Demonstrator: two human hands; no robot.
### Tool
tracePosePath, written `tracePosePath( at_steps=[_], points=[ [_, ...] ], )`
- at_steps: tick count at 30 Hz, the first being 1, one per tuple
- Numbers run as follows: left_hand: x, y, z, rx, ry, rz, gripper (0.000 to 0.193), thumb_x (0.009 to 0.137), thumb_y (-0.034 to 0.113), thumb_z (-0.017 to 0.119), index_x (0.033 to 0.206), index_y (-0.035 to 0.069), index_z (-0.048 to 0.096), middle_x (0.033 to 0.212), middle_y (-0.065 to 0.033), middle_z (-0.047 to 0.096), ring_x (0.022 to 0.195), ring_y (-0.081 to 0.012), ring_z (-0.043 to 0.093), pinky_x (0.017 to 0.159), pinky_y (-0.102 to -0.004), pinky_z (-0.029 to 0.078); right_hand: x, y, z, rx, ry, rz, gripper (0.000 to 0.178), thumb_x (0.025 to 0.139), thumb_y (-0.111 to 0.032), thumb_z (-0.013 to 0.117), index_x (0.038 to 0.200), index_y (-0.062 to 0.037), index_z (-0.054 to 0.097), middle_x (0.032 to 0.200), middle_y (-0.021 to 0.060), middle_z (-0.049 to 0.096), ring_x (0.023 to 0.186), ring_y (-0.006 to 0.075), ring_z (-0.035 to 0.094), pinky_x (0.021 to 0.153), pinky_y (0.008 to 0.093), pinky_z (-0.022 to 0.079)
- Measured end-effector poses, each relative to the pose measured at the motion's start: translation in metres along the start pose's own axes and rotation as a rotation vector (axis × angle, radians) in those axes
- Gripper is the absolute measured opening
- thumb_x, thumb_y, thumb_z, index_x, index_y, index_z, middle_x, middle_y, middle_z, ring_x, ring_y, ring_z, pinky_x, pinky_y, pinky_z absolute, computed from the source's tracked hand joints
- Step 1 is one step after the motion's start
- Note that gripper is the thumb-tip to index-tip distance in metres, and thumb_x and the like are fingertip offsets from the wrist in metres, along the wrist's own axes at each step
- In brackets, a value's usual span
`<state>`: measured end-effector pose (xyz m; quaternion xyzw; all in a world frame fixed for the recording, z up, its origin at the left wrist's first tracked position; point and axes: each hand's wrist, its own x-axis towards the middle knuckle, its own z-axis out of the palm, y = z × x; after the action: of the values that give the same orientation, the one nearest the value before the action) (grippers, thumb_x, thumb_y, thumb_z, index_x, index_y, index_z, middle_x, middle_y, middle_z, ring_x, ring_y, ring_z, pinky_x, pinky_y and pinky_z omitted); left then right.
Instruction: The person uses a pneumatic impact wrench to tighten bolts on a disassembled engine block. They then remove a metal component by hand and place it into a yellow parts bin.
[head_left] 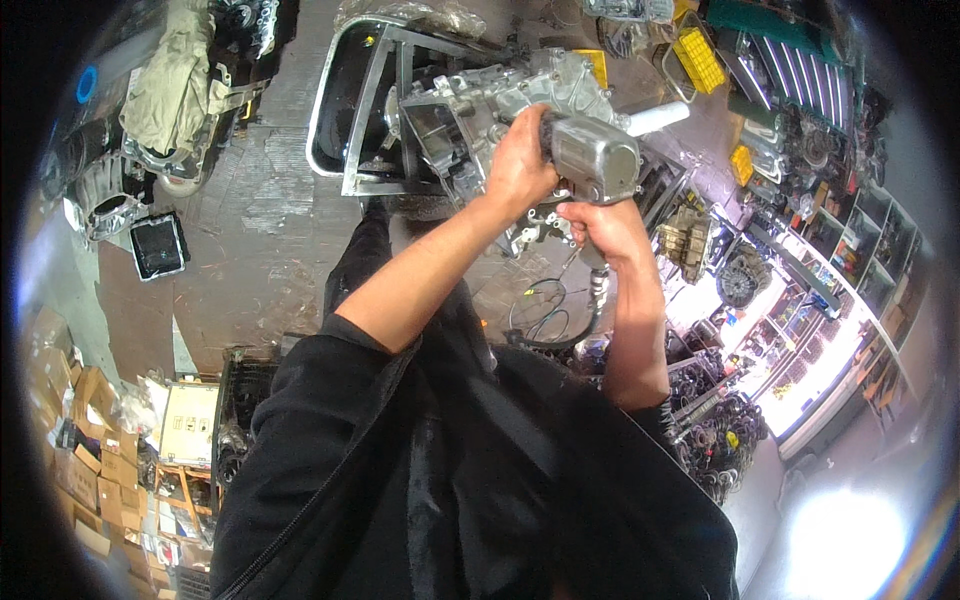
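Observation:
A grey impact wrench [597,160] is held between both my hands, over a silver gearbox housing [500,92]. My left hand [520,168] is wrapped round the wrench's front end, at the near side of the housing. Closed round the wrench's handle below its body is my right hand [612,234]. An air hose [599,305] hangs from the handle and curves down to the left. The wrench's tip is hidden behind my left hand. Under the housing stands a metal frame [362,120] over a dark tray [340,85] with a pale rim.
At left, a cloth [168,95] drapes over machinery, with a black square pan [158,246] on the floor nearby. Cardboard boxes [118,462] fill the lower left. A white cylinder [658,118] and a yellow crate [698,60] lie at right, with tangled cables [715,445] below.

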<state>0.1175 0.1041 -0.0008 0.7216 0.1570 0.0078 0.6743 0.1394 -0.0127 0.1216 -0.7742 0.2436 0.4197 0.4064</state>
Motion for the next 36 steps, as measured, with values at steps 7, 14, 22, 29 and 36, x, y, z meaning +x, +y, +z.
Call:
tracePosePath(
  at_steps=[7,14,22,29,36],
  points=[
    [-0.014,0.008,0.006,-0.079,0.156,-0.111,0.090,0.059,0.003,0.080,0.139,0.002,0.039,0.130,-0.0250,0.055,0.122,-0.0429,0.054,0.105,-0.0445,0.045,0.007,-0.011,0.002,-0.535,0.093,-0.118,0.026,0.079,-0.008,0.078,0.097,0.0047,0.065,0.073,0.0092,0.067,0.057,0.0156,0.060,0.054,0.0339,0.050],
    [-0.009,0.009,0.000,-0.036,0.084,-0.075,0.082,0.066,0.007,0.077,0.139,0.002,0.039,0.130,-0.0264,0.055,0.121,-0.0460,0.055,0.103,-0.0472,0.046,-0.001,-0.011,0.014,-0.011,0.009,0.050,0.014,0.084,0.006,0.068,0.095,0.0001,0.062,0.064,0.0023,0.055,0.049,0.0118,0.050,0.045,0.0282,0.041],
    [-0.013,0.012,-0.001,-0.062,0.098,-0.076,0.076,0.070,0.011,0.078,0.136,0.001,0.042,0.124,-0.0268,0.060,0.116,-0.0449,0.059,0.100,-0.0458,0.048,-0.012,-0.008,0.011,-0.001,0.000,0.008,0.019,0.084,0.004,0.070,0.101,0.0009,0.062,0.064,0.0014,0.056,0.050,0.0116,0.051,0.046,0.0280,0.041],
    [-0.014,0.018,-0.001,-0.039,0.144,-0.069,0.074,0.069,0.013,0.078,0.133,0.000,0.044,0.121,-0.0279,0.061,0.114,-0.0455,0.060,0.098,-0.0465,0.049,-0.017,-0.014,0.007,-0.032,-0.018,-0.040,0.018,0.085,0.002,0.071,0.101,0.0010,0.063,0.065,0.0020,0.057,0.050,0.0115,0.051,0.046,0.0278,0.041],
    [-0.017,0.013,0.004,-0.044,0.163,-0.072,0.071,0.070,0.014,0.078,0.132,0.002,0.046,0.120,-0.0274,0.061,0.113,-0.0459,0.060,0.097,-0.0475,0.049,-0.017,-0.010,0.010,-0.018,-0.030,-0.017,0.017,0.085,0.002,0.070,0.100,0.0011,0.062,0.064,0.0023,0.057,0.048,0.0115,0.050,0.045,0.0287,0.040]
  ],
)
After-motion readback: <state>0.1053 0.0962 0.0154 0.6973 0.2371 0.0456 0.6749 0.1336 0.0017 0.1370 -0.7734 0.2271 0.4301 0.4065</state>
